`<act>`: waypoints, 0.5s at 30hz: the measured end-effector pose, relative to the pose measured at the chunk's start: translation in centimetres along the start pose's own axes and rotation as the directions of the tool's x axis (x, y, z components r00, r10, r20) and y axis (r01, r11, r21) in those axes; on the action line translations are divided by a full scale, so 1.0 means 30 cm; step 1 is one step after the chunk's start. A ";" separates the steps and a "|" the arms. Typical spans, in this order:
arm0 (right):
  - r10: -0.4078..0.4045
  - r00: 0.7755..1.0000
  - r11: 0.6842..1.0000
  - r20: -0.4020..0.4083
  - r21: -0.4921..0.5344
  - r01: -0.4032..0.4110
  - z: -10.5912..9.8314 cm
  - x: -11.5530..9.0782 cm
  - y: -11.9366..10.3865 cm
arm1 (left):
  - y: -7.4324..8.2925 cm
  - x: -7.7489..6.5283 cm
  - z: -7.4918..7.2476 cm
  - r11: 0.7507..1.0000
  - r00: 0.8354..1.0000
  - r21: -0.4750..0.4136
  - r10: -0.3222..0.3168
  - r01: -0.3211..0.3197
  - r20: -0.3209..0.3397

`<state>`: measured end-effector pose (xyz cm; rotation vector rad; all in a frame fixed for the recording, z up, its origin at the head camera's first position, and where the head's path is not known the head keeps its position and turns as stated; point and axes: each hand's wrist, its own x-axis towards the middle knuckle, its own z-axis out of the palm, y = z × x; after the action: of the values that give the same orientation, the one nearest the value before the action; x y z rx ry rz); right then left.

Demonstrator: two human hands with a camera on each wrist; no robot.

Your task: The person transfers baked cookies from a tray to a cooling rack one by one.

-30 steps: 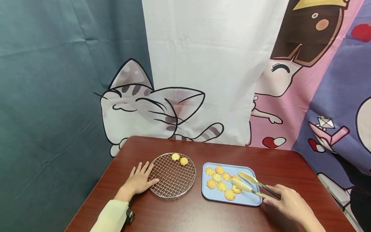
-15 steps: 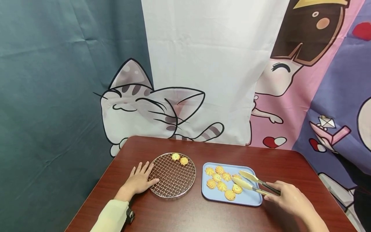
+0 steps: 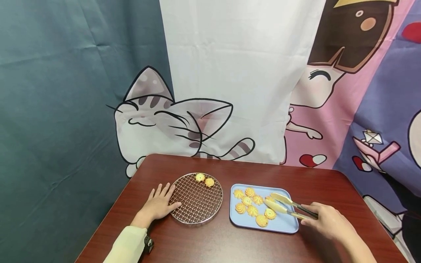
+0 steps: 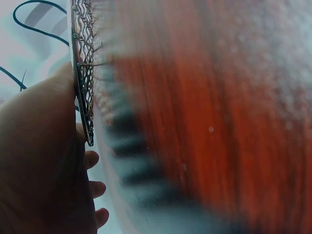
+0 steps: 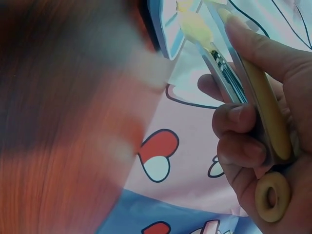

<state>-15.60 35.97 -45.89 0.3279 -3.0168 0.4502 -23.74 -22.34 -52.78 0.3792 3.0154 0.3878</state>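
A round wire rack (image 3: 196,202) stands on the table, two cookies (image 3: 209,182) on its far edge. My left hand (image 3: 157,204) lies with spread fingers at the rack's left rim, thumb and fingertips touching it. In my right hand (image 3: 330,221) are tongs (image 3: 295,209) with cream tips, its fingers curled round their handles, as the right wrist view also shows. The tong tips are parted over the right part of a blue tray (image 3: 285,227), around a cookie (image 3: 271,199) they partly hide. Several more piped cookies (image 3: 252,210) lie on the tray's left and middle.
The dark red wooden table (image 3: 227,245) carries the rack and tray side by side, with a gap between them. Behind it hangs a printed curtain (image 3: 210,80) with a cartoon cat. A black wristband (image 3: 148,244) sits on the left wrist.
The tongs' tips have shifted slightly, uncovering more of one cookie near the tray's right side and covering another behind it. My left hand stays at the rack.
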 end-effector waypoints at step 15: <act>-0.011 0.997 1.000 -0.074 -0.023 0.009 0.007 -0.020 -0.007 | 0.017 -0.008 -0.021 1.000 1.000 0.012 -0.009 0.008 0.017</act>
<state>-14.96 35.83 -46.10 0.3177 -2.9449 0.4176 -23.45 -22.08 -52.04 0.3686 3.0031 0.3644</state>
